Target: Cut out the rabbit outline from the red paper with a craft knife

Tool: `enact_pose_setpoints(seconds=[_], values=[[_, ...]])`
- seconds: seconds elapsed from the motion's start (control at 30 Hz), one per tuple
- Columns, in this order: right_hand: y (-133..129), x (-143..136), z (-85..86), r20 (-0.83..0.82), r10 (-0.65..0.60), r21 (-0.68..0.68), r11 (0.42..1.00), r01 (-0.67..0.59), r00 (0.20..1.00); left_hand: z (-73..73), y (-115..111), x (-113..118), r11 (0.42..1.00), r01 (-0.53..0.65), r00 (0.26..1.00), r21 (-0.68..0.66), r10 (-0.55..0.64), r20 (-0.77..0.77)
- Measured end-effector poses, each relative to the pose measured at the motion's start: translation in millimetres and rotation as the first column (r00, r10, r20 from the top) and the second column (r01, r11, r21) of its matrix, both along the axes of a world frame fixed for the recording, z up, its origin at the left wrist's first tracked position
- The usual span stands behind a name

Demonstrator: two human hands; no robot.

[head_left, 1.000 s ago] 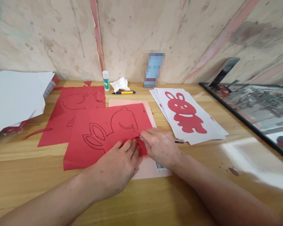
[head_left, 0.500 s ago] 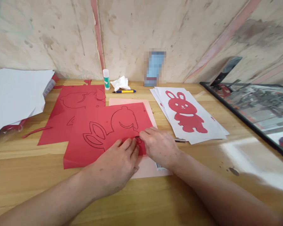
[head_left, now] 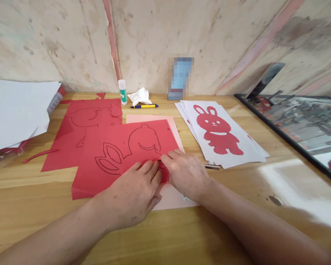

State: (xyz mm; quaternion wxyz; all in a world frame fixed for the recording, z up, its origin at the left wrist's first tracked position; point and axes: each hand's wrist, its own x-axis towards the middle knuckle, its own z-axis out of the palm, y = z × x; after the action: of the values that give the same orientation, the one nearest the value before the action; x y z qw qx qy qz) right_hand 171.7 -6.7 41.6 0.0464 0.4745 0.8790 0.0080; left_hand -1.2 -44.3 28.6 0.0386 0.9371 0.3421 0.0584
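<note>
A red sheet with dark rabbit outlines lies at the centre over a pale pink sheet. My left hand rests on its lower right part, with the fingers close together and pressed on the paper. Just right of it, my right hand is closed near the sheet's right edge, its fingertips by a small outlined shape. Whatever those fingers grip is too small or hidden to name. A thin metallic tool lies on the table past my right hand.
White sheets with a red paper rabbit lie at the right. Behind are a glue stick, crumpled tissue, and a yellow-blue pen. Another red sheet and white papers are left. A black-framed pane stands right.
The view has shifted slightly. Both hands stay at nearly the same spot on the red sheet, with only small movement at the fingers.
</note>
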Motion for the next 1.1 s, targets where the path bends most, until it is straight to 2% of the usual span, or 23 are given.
enact_pose_setpoints(seconds=[0.33, 0.7, 0.93, 1.1], values=[[-1.5, 2.5, -0.3, 0.001, -0.023, 0.037, 0.999, 0.023, 1.000, 1.8, -0.2, 0.3, 1.000, 0.000, 1.000, 0.017, 0.000, -0.015], [-2.6, 4.5, -1.7, -0.004, -0.007, 0.059, 0.998, 0.007, 1.000, 1.1, -0.3, -0.2, 1.000, -0.005, 1.000, 0.003, 0.005, -0.005], [-5.3, 8.9, -3.5, -0.016, 0.009, 0.138, 0.990, -0.007, 1.000, 0.4, 0.0, 0.1, 1.000, -0.010, 1.000, 0.015, 0.010, -0.019], [-3.3, 10.1, -4.4, -0.017, 0.029, 0.145, 0.989, -0.026, 0.999, 1.8, -0.8, -0.3, 1.000, -0.009, 0.999, 0.001, 0.009, -0.035]])
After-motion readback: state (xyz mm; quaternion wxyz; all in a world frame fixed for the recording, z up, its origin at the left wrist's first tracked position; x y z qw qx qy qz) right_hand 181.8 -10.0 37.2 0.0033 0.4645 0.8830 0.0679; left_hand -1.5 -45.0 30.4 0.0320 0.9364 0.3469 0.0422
